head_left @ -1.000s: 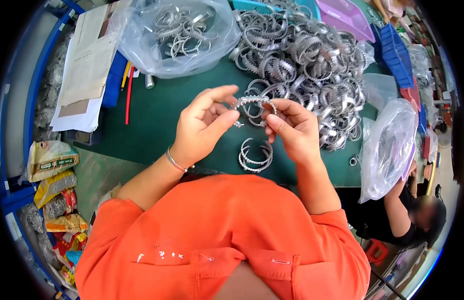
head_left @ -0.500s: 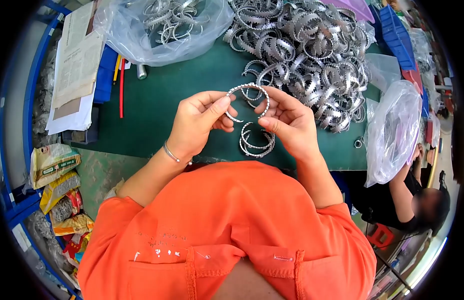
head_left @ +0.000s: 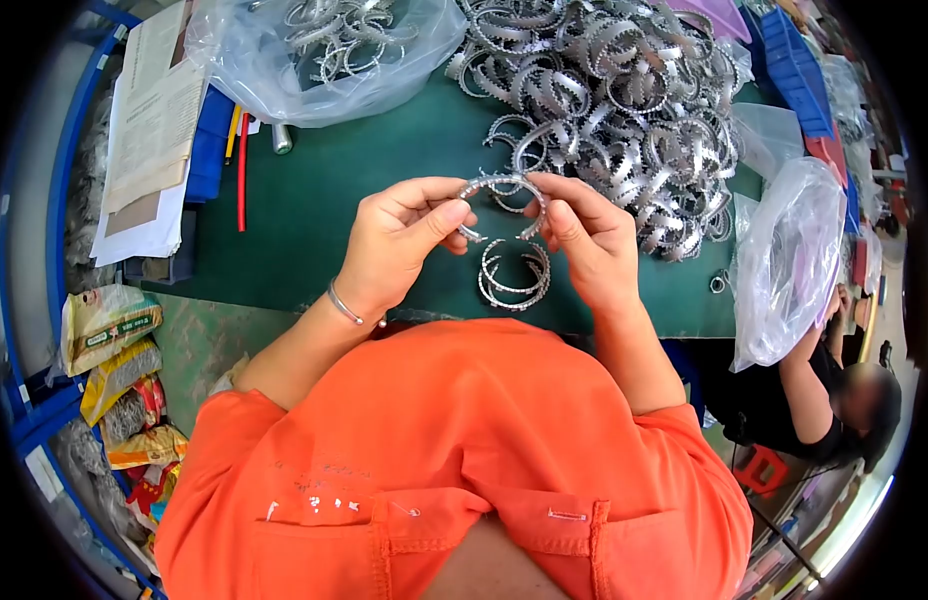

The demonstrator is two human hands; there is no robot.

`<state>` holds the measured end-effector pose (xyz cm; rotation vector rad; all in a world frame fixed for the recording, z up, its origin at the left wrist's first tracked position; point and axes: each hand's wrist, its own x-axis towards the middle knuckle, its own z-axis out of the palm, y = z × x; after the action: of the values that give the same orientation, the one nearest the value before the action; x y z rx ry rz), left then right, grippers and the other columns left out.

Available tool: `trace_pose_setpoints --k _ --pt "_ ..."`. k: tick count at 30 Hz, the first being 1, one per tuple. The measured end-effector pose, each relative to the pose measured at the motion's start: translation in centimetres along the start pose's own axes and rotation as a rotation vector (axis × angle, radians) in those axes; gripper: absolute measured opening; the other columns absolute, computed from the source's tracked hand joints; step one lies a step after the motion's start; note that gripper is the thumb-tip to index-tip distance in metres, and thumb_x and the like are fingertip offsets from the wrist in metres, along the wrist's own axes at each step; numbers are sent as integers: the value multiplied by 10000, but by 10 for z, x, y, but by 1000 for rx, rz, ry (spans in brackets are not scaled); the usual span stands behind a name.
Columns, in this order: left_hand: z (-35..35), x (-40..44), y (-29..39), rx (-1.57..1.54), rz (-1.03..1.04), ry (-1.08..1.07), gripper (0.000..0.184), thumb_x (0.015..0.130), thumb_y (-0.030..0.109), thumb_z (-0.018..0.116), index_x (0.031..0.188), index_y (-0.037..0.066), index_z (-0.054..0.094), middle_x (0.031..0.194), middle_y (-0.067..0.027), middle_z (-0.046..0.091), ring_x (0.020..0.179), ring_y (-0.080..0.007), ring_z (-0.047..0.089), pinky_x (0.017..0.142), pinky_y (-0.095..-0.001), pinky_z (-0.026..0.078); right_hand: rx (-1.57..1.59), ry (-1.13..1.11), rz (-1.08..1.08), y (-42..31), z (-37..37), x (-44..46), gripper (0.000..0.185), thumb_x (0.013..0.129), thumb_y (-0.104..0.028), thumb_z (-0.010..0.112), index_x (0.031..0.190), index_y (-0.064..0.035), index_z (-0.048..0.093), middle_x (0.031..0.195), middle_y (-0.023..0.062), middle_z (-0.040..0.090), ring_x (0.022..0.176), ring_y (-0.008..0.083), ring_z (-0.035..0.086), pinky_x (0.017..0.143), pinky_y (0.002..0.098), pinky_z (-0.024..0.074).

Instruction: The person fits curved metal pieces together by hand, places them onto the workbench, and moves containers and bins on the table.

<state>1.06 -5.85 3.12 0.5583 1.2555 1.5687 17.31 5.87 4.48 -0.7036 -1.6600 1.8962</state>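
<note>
Between my two hands is an open, toothed metal ring [head_left: 501,181], its gap facing my body. My left hand [head_left: 409,235] pinches the ring's left side between thumb and fingers. On the opposite side, my right hand [head_left: 589,235] grips it with thumb and forefinger. Just below, a few similar rings [head_left: 514,303] lie together on the green tabletop [head_left: 314,200]. Beyond my hands spreads a large heap of toothed metal rings [head_left: 624,110], its near edge close to my right fingers.
A clear plastic bag [head_left: 324,95] with more rings lies at the back left. Papers [head_left: 149,130], a blue bin [head_left: 212,145] and a red stick [head_left: 243,175] are on the left. Another plastic bag [head_left: 789,265] hangs at the right edge, near a co-worker [head_left: 809,400].
The ring has tilted and sits slightly lower, its gap looking wider. My right thumb has shifted up and outward along its side.
</note>
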Motion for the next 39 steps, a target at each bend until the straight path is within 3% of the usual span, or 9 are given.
trace_pose_setpoints --k 5,9,12,23,25,27,31,34,39 --pt "0 0 0 158 137 -94 232 826 34 594 1043 -44 568 906 -100 611 724 -133 590 655 -244 498 -129 -22 -77 5 -2 1 243 857 -97 585 1074 13 591 902 35 573 757 78 557 617 179 433" --pt "5 0 1 6 149 -94 232 810 14 602 1031 -49 567 936 -102 607 752 -133 589 677 -249 498 -2 57 -98 10 -1 1 233 858 -103 584 1058 16 596 875 54 603 673 72 547 561 185 446" --pt "2 -1 3 -55 -58 -146 199 794 -9 601 986 -54 572 914 -102 613 755 -138 594 689 -256 503 88 103 -19 9 0 2 228 862 -110 580 1050 16 599 822 63 621 616 71 538 530 191 453" --pt "2 -4 6 -144 -115 -215 110 798 -9 601 899 -48 587 856 -112 616 714 -156 604 685 -265 504 84 74 138 10 2 3 241 892 -164 537 1052 7 596 807 57 615 603 93 535 543 204 444" --pt "2 -3 6 -145 -109 -215 95 799 -13 599 887 -47 590 851 -105 613 715 -152 601 682 -259 502 -519 173 -358 21 0 10 219 886 -156 535 1032 -7 602 827 65 597 659 138 551 584 232 445" --pt "2 -3 5 21 -19 -220 113 808 4 604 903 -58 598 832 -72 620 742 -131 611 688 -234 504 -592 200 -482 13 4 10 162 847 -114 577 971 -12 604 815 72 575 693 170 553 606 252 445" --pt "7 -4 4 561 353 -202 87 754 -4 654 833 -23 626 814 -66 588 709 -121 592 635 -219 481 -441 -42 -227 -1 19 -1 207 709 -95 733 835 -19 587 721 34 542 583 73 493 490 209 392" --pt "10 -1 6 612 500 -176 59 749 -29 647 801 -28 618 777 -75 572 700 -115 563 592 -220 454 -179 -5 -66 7 21 -1 186 770 -92 689 882 4 576 724 13 559 598 56 503 520 189 415" --pt "-2 5 -1 448 337 200 216 859 69 564 1054 -21 536 890 -17 531 681 -49 460 608 -171 391 201 -69 189 0 6 1 177 842 -94 607 954 34 560 767 44 599 621 85 566 567 198 472"
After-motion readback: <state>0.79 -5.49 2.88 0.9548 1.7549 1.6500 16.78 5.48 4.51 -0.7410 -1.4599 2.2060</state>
